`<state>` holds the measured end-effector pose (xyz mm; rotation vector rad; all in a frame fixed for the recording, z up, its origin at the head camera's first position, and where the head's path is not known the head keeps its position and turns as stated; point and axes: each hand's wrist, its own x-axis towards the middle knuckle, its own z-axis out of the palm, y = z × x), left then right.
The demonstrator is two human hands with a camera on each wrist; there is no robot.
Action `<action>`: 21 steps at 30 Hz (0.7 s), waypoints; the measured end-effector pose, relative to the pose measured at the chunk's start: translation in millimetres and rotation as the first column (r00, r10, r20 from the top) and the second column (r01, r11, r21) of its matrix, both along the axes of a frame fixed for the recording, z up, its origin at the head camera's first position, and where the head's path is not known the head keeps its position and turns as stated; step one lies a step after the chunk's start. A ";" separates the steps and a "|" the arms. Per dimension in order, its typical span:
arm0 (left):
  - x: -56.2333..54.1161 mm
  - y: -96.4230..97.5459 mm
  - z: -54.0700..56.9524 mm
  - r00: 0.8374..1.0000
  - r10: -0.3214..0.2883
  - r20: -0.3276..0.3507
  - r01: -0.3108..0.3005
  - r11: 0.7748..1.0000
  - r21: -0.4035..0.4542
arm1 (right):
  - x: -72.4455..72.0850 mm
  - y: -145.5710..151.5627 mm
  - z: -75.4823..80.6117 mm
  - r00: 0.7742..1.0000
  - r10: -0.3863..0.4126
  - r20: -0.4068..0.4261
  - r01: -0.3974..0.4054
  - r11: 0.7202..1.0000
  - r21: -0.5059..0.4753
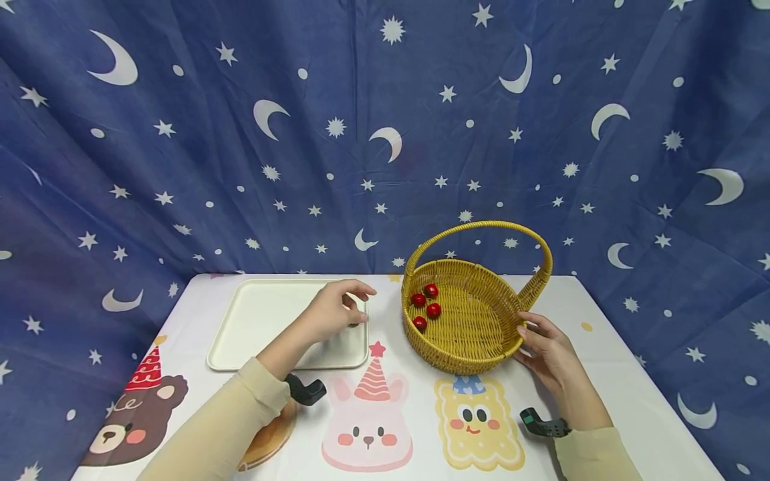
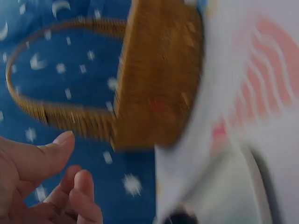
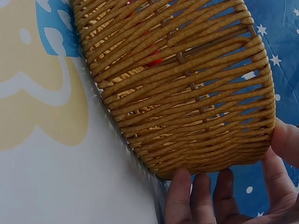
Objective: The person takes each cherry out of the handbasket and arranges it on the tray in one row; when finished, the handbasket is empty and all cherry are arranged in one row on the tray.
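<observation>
A yellow wicker basket with a tall hoop handle stands on the right half of the table. Several small, shiny red fruits lie inside it, on its left. My right hand holds the basket at its right rim; in the right wrist view the fingers touch the woven wall. Over the right end of a cream tray, my left hand has loosely bent fingers with nothing between them. Beneath it on the tray shows a small dark round thing, mostly hidden from the head view.
A white tablecloth with cartoon prints, among them a pink rabbit and a yellow biscuit, covers the table. Behind it hangs a blue curtain with moons and stars. The basket's handle arches high above its rim.
</observation>
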<state>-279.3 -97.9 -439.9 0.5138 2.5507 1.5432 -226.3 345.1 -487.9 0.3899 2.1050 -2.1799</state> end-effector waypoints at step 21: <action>-15.5 129.5 11.4 0.941 -0.335 0.051 0.336 0.942 -0.019 | 1.6 1.3 0.5 1.000 0.021 -0.009 -0.022 1.000 -0.010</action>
